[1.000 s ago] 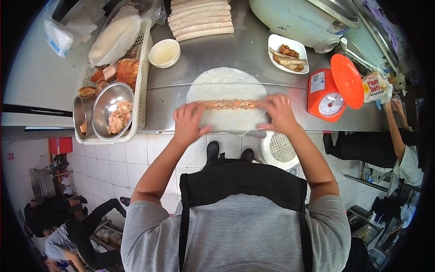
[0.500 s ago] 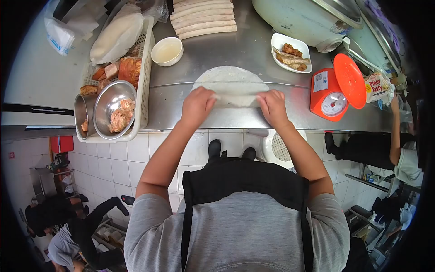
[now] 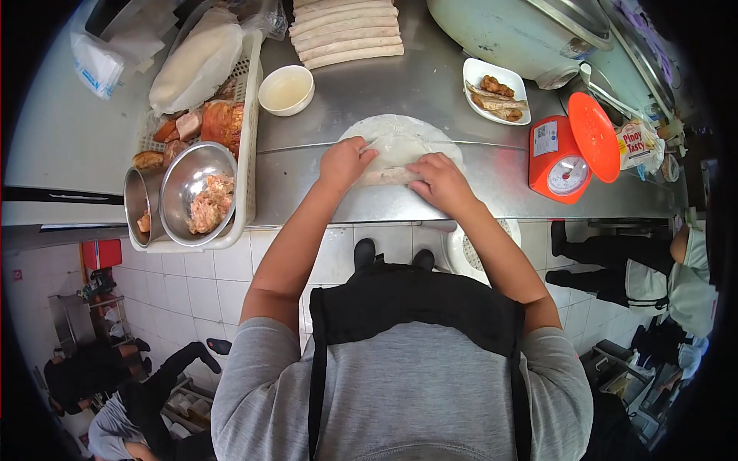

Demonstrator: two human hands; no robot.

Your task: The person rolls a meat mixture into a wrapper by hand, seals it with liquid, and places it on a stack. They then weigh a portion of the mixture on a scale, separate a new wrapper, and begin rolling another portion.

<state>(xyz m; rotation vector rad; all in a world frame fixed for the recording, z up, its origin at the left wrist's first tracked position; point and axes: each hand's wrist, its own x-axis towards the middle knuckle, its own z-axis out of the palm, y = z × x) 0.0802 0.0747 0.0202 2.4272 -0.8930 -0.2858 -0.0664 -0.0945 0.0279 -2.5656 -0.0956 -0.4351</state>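
Note:
A round, thin white spring roll wrapper [image 3: 403,132] lies on the steel counter, its near edge folded over a filling that barely shows. At the wrapper's left side my left hand [image 3: 346,163] is closed, pinching a folded flap between thumb and fingers. My right hand [image 3: 442,183] bends over the near right part of the fold, with thumb and fingertips gripping it. Beyond the wrapper, several finished rolls [image 3: 350,34] lie side by side. A metal bowl [image 3: 175,170] holds minced filling [image 3: 211,203] to the left.
Behind the bowl, a white basket [image 3: 247,123] holds meat pieces and a wrapped white stack. A small bowl of pale liquid [image 3: 287,91] stands nearby. At right are a dish of fried food [image 3: 498,94], an orange scale [image 3: 555,161] and a large tub [image 3: 507,34]. Other people work around the room.
My left hand has moved up and inward, folding the left side of the wrapper. My right hand has shifted left along the fold. The co-worker at right has drawn an arm back.

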